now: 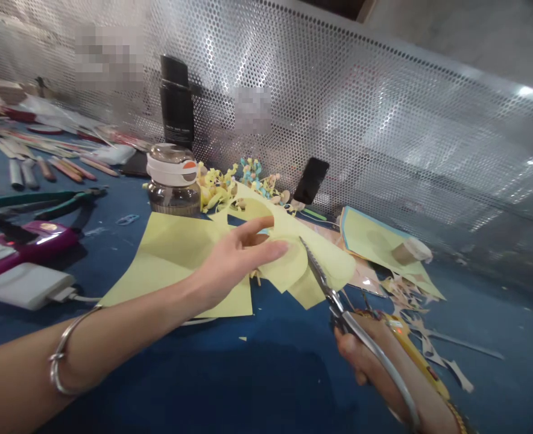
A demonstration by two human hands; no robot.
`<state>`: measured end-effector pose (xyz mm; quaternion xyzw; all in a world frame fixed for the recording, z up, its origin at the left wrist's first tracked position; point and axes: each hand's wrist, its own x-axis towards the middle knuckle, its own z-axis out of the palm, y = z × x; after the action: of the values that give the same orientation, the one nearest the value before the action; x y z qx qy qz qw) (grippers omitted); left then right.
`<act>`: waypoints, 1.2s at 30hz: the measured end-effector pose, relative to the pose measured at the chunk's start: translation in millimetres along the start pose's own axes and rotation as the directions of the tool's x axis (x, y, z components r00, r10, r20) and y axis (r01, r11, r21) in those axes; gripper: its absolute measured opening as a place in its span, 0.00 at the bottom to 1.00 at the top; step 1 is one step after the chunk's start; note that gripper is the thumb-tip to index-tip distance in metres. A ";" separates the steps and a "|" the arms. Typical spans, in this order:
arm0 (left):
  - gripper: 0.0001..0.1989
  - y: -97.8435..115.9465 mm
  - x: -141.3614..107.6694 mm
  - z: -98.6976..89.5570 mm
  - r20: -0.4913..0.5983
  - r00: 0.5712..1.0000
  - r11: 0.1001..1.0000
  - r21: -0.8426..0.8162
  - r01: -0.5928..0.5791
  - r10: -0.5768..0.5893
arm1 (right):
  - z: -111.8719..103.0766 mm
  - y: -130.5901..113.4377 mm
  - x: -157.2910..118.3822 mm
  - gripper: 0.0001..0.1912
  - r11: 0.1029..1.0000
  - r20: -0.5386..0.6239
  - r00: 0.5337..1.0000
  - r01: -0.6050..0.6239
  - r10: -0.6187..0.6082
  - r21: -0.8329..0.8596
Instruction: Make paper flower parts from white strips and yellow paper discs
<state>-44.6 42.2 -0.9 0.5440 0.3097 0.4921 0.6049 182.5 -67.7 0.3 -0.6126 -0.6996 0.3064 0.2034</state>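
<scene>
A sheet of yellow paper (176,265) lies across the blue tabletop (230,374), with a curved, partly cut piece (284,268) rising at its far side. My left hand (242,256) holds that curved piece between thumb and fingers, with a metal bangle (63,361) on the wrist. My right hand (370,367) is shut on the silver-handled scissors (334,301). Their blades reach up to the paper's edge, just right of my left fingertips. Part of the blades is hidden behind the paper.
Behind the paper stand a lidded glass jar (173,181), a black bottle (176,102) and a propped-up phone (310,181). Curled paper scraps (216,190) lie near them. Green-handled pliers (35,202), a white power bank (25,286) and pencils (67,169) lie left. A perforated metal screen (339,102) runs behind.
</scene>
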 end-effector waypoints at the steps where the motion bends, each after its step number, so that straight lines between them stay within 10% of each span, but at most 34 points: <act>1: 0.21 -2.4 -0.9 1.6 0.007 0.999 0.996 -0.084 0.034 -0.033 | 3.1 -2.0 0.6 0.28 1.000 -0.026 1.000 -0.008 0.009 0.016; 12: 0.28 -4.2 -14.6 21.6 -0.117 0.993 0.965 -0.260 -0.030 -0.001 | 30.7 -0.2 2.7 0.28 0.983 -0.076 0.996 0.060 -0.048 0.171; 36: 0.25 -8.9 -19.9 22.6 0.032 0.999 0.994 -0.108 -0.013 0.017 | 33.7 14.9 -2.5 0.26 0.958 -0.117 0.990 0.109 -0.080 0.267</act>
<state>-28.2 16.3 -7.7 0.5210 0.2687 0.5035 0.6347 171.6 -75.3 -34.2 -0.5598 -0.6678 0.3571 0.3365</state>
